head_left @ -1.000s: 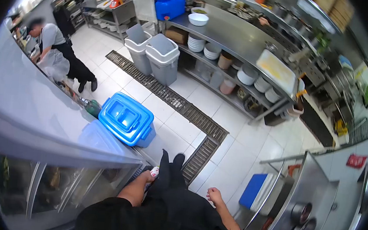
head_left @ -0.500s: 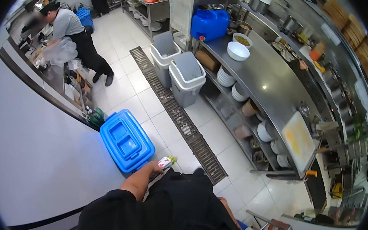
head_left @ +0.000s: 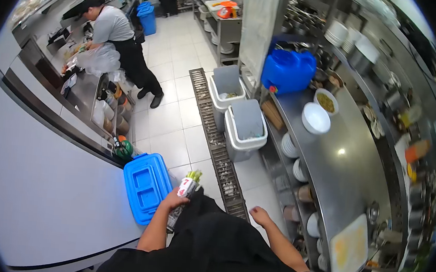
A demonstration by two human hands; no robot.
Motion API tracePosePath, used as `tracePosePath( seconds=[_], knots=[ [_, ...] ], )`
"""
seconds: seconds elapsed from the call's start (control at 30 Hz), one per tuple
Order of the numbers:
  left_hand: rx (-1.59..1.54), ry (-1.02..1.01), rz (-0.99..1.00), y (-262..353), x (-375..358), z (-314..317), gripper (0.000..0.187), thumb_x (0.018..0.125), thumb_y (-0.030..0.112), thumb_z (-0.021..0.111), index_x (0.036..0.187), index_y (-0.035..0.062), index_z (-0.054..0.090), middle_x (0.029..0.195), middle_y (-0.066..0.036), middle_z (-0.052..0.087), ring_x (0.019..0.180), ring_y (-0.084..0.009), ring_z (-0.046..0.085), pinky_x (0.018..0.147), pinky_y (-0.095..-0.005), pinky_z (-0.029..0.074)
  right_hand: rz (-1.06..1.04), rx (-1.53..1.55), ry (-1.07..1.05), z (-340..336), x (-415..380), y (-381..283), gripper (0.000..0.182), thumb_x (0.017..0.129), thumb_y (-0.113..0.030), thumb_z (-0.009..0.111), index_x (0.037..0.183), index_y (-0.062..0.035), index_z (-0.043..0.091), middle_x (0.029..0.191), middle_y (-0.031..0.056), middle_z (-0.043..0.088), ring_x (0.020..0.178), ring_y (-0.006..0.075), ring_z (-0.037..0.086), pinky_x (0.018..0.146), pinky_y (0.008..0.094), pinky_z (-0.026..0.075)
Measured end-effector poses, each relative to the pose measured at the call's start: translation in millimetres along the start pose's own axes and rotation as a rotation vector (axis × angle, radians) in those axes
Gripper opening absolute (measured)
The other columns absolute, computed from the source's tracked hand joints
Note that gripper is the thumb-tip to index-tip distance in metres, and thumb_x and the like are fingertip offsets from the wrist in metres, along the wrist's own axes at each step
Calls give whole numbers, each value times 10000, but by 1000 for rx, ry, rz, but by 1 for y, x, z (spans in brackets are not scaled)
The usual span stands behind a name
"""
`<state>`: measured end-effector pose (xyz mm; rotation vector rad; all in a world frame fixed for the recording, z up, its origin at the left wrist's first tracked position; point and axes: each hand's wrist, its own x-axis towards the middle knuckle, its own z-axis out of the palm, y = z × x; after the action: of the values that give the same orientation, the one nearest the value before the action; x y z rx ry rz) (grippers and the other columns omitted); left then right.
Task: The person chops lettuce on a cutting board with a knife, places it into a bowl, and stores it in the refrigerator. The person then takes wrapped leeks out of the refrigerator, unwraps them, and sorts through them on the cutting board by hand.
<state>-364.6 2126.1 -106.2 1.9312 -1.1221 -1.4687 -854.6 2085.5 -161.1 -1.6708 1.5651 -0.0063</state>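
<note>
- L hand (head_left: 176, 199): fingers wrapped round the green bunch (head_left: 189, 183), held up over the floor nr the blue tub.
- R hand (head_left: 259, 216): out to the side, over by the floor drain (head_left: 218, 151); fingers look a bit bent, but too small to tell how wide or shut.
- Bunch is long & thin, on a slant. Green tips point away from the person's tummy & a bit to the R. Other end goes down to the L palm.
- Low end hid by the hand; red marks on the white wrap (head_left: 186, 187) too small to read. Stuff just below the L hand is hard to make out.
- Floor (head_left: 168, 144): white tiles. Blue tub (head_left: 146, 188) w/ lid on, by the L arm.
- R side: shiny metal table (head_left: 347, 168) w/ white bowl (head_left: 316, 118), blue jug (head_left: 288, 71) & stained board (head_left: 349, 248).
- Up ahead: 2 gray bins by the drain.
- Far L: co-worker (head_left: 118, 31) bends over a counter (head_left: 84, 96), nr a clear bag (head_left: 99, 59).
</note>
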Motion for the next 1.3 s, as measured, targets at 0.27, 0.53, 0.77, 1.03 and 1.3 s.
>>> tracePosePath(
  seconds=[0.27, 0.53, 0.77, 1.03, 1.3],
  knots=[
    [-665, 33, 110, 164, 127, -96, 562, 855, 248, 835, 1314, 0, 624, 1111, -110, 722, 942, -200, 693, 833, -376, 584, -536, 374, -242, -77, 176, -347, 473, 1028, -226, 693, 1439, -37, 559, 1332, 151, 653, 1065, 223, 713, 914, 377, 580],
    [-1112, -68, 35, 270, 285, -201, 409, 932, 371, 773, 1216, 95, 673, 967, -59, 734, 760, -204, 714, 674, -384, 612, -739, 354, 77, -140, 290, -517, 171, 997, -68, 693, 1152, 5, 688, 1125, 124, 622, 909, 204, 720, 793, 333, 602],
    [-1200, -221, -38, 320, 404, -256, 337, 947, 355, 760, 1156, 95, 704, 915, -61, 746, 768, -204, 726, 685, -377, 623, -702, 323, -18, -199, 413, -570, 129, 971, -121, 736, 1055, -29, 702, 1026, 72, 592, 814, 162, 634, 754, 305, 545],
    [-1153, -131, -34, 415, 535, -362, 372, 944, 345, 744, 1190, 72, 690, 922, -78, 745, 761, -235, 722, 690, -402, 618, -715, 563, -145, -250, 585, -652, 144, 987, -164, 720, 1068, -47, 694, 1128, 76, 619, 984, 158, 650, 815, 323, 565],
    [-1224, -11, -76, 432, 655, -445, 346, 927, 308, 748, 1158, 55, 696, 953, -105, 759, 794, -254, 734, 728, -401, 623, -806, 430, -222, -277, 726, -732, 172, 981, -197, 735, 995, -27, 710, 1009, 96, 637, 888, 183, 659, 800, 325, 544]
  ],
)
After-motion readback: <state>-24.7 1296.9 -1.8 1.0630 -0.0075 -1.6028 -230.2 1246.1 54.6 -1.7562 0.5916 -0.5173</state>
